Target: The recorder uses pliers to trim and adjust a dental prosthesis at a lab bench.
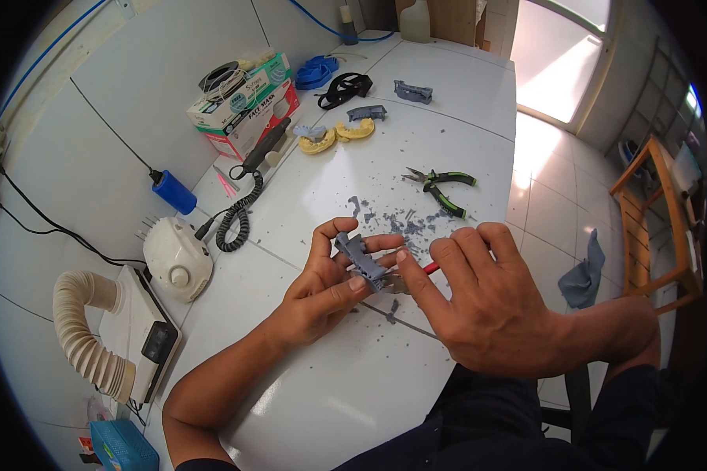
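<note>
My left hand (322, 286) pinches a small grey ridged plastic part (360, 259) between thumb and fingers, just above the white tabletop (353, 377). My right hand (491, 302) is closed around a red-handled tool (430, 268) whose tip meets the grey part; most of the tool is hidden under my fingers. Grey plastic scraps (404, 224) lie scattered on the table just beyond both hands.
Green-handled pliers (440, 188) lie beyond the scraps. Yellow dental casts (339, 135), more grey parts (412, 92), a handpiece with a coiled cord (247, 196), its white control unit (177, 255), boxes (247, 106) and a hose (82, 330) sit left and back. Tiled floor and a wooden chair (652, 228) are on the right.
</note>
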Action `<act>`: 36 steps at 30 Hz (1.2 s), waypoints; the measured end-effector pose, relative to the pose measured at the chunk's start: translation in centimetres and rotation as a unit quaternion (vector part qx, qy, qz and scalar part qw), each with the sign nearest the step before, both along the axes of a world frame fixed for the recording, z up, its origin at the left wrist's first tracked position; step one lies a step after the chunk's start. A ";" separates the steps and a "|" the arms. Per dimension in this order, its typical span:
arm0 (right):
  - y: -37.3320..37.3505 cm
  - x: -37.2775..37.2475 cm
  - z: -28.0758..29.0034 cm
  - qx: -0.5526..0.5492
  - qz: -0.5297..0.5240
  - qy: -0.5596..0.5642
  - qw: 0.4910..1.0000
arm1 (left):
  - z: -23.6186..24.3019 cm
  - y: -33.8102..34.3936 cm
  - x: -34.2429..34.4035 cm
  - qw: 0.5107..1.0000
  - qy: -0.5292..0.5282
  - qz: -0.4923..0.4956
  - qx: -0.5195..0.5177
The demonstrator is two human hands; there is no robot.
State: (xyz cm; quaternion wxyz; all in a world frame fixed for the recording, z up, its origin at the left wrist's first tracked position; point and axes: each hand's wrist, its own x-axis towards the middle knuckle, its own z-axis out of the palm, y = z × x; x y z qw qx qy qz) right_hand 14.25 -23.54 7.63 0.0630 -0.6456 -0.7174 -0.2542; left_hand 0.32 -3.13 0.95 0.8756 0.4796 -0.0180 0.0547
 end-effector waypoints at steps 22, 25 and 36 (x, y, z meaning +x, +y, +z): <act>-0.4 2.7 0.3 -0.110 -0.052 0.239 0.963 | -0.5 -0.1 -0.1 0.973 0.045 0.133 0.185; 0.0 2.5 0.7 -0.133 -0.058 0.241 0.960 | -0.4 0.0 -0.2 0.975 0.053 0.136 0.167; 0.4 2.2 0.9 -0.107 -0.081 0.178 0.975 | -0.1 -0.1 -0.2 0.964 0.081 0.124 0.221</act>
